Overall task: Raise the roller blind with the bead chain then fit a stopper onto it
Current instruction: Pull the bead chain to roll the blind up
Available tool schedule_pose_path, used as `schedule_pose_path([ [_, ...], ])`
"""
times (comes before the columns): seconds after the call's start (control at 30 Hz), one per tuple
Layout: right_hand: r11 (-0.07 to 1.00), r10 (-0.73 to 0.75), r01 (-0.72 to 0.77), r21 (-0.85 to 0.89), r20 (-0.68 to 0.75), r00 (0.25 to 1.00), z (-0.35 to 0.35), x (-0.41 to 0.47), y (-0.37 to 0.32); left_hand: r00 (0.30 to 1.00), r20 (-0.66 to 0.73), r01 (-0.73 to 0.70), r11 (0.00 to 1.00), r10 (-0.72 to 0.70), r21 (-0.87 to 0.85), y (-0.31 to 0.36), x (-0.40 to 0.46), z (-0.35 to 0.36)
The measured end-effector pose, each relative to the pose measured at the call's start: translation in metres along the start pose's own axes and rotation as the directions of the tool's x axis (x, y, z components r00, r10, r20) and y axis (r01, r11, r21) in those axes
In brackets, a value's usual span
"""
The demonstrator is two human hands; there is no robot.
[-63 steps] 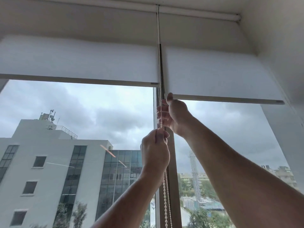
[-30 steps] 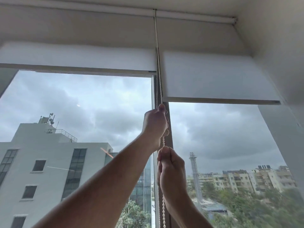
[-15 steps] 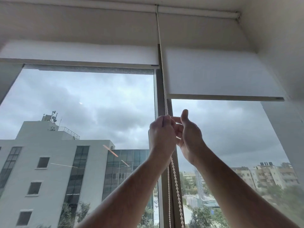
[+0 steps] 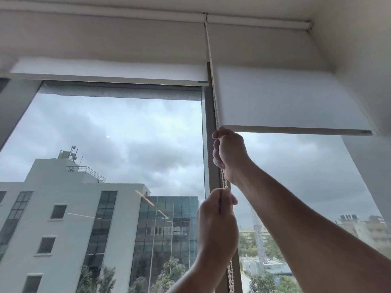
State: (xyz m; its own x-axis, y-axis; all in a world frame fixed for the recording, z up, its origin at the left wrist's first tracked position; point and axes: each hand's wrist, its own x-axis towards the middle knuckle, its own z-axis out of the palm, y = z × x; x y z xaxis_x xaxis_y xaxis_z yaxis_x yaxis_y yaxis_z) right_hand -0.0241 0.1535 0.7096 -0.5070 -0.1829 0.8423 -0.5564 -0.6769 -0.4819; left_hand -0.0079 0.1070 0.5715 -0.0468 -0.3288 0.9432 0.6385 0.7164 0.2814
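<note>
Hanging vertically, the bead chain (image 4: 224, 182) sits clenched in both hands: right hand (image 4: 229, 154) above left hand (image 4: 218, 224).

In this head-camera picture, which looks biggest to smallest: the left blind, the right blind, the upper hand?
1. Right blind, the largest.
2. Left blind, a thinner strip.
3. Right hand, the upper one, smallest, though it is nearer the camera.
</note>
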Motion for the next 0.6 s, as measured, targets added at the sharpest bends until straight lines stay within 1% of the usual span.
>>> schedule_pose_path([
  [0.1,0.993,-0.106,0.104,-0.054,-0.028,0.994,-0.005,-0.004,0.016,0.997,0.078,0.027,0.999,-0.026,-0.018,-0.011,-0.005,-0.007],
  [0.2,0.98,-0.181,0.178,-0.084,-0.028,0.983,-0.008,-0.008,0.023,0.979,0.168,0.138,0.985,-0.119,-0.106,-0.018,-0.005,-0.013],
  [0.23,0.978,-0.194,0.191,-0.084,-0.028,0.981,-0.008,-0.009,0.024,0.977,0.161,0.159,0.978,-0.137,-0.133,-0.02,-0.003,-0.014],
  [0.33,0.973,-0.216,0.213,-0.084,-0.031,0.976,-0.009,-0.017,0.029,0.979,0.045,0.203,0.96,-0.198,-0.191,-0.023,0.013,-0.017],
  [0.4,0.97,-0.227,0.224,-0.097,-0.021,0.974,-0.01,-0.025,0.035,0.97,0.044,0.245,0.944,-0.241,-0.221,-0.019,0.029,-0.017],
  [0.47,0.972,-0.209,0.208,-0.107,0.001,0.978,-0.012,-0.035,0.044,0.972,0.083,0.234,0.943,-0.221,-0.236,-0.012,0.043,-0.015],
  [0.53,0.976,-0.195,0.197,-0.093,0.02,0.981,-0.013,-0.044,0.055,0.982,0.082,0.186,0.955,-0.172,-0.231,-0.003,0.057,-0.012],
  [0.6,0.971,-0.214,0.214,-0.108,0.016,0.977,-0.016,-0.051,0.065,0.986,0.079,0.16,0.96,-0.145,-0.229,0.007,0.07,-0.01],
])
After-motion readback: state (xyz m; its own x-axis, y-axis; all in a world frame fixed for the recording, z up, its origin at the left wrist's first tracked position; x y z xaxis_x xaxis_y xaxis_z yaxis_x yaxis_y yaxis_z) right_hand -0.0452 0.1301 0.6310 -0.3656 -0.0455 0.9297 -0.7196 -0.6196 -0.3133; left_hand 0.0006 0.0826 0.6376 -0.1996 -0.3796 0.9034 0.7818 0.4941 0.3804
